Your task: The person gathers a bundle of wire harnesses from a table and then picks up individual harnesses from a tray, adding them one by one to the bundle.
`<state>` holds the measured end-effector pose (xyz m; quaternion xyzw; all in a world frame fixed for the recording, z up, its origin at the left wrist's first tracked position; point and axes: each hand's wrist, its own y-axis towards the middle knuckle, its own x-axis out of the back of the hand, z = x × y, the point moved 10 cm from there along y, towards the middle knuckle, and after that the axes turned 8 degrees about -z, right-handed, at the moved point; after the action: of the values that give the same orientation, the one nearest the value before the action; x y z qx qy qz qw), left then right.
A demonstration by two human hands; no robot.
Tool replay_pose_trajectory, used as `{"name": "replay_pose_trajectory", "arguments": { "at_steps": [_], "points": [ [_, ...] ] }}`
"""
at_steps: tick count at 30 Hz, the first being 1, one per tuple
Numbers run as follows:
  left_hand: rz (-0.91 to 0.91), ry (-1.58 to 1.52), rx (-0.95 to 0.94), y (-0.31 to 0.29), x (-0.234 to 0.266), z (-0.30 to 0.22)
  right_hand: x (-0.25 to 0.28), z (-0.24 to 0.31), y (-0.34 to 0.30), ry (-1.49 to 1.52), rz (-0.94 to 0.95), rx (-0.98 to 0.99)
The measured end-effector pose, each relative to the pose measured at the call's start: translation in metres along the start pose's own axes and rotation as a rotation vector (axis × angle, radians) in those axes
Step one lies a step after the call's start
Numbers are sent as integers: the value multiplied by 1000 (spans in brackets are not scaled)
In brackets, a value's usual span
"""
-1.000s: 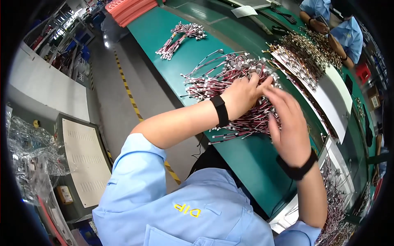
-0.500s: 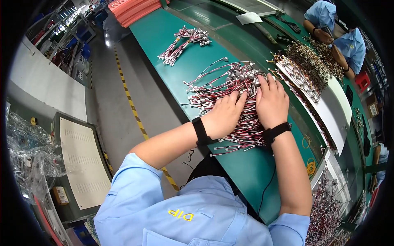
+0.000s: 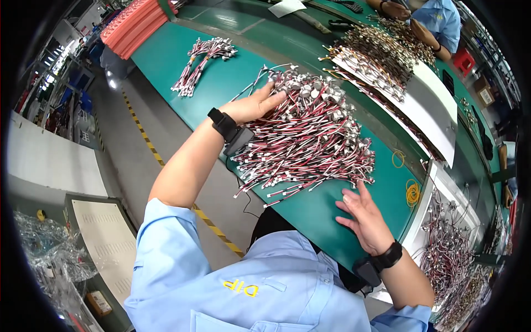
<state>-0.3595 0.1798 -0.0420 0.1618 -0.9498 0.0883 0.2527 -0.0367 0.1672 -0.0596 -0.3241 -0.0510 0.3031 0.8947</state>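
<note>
A large pile of short wire leads, red, black and white with white connectors and round silvery ends, lies spread on the green table. My left hand rests along the pile's far left side, fingers stretched out near the silvery ends. By the pile's near right edge, my right hand hovers with its fingers apart and holds nothing. Both wrists wear black bands. Farther off to the left on the table lies a smaller tied bundle of similar leads.
Stacked pink-orange trays stand at the far left. White boards bearing more wires lie to the right, beyond a loop of yellow cord. At the near right a white tray holds tangled leads. A co-worker's hands are at the far right.
My hands have parted: the left went to the pile's far left side, the right came back toward me, off the pile. More of the pile now shows. The whole view has shifted.
</note>
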Motion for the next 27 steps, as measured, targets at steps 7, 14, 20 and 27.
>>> {"name": "replay_pose_trajectory", "arguments": {
  "at_steps": [7, 14, 20, 27],
  "points": [
    [-13, 272, -148, 3, -41, -6, -38, 19, 64, 110, -38, 146],
    [-198, 315, -83, 31, -39, 5, -22, 17, 146, -257, -402, 315],
    [-121, 208, -44, 23, -41, -13, -11, 41, 97, -192, 29, 258],
    [-303, 382, -186, 28, 37, 5, 39, 21, -21, -651, 150, 513]
  ]
}}
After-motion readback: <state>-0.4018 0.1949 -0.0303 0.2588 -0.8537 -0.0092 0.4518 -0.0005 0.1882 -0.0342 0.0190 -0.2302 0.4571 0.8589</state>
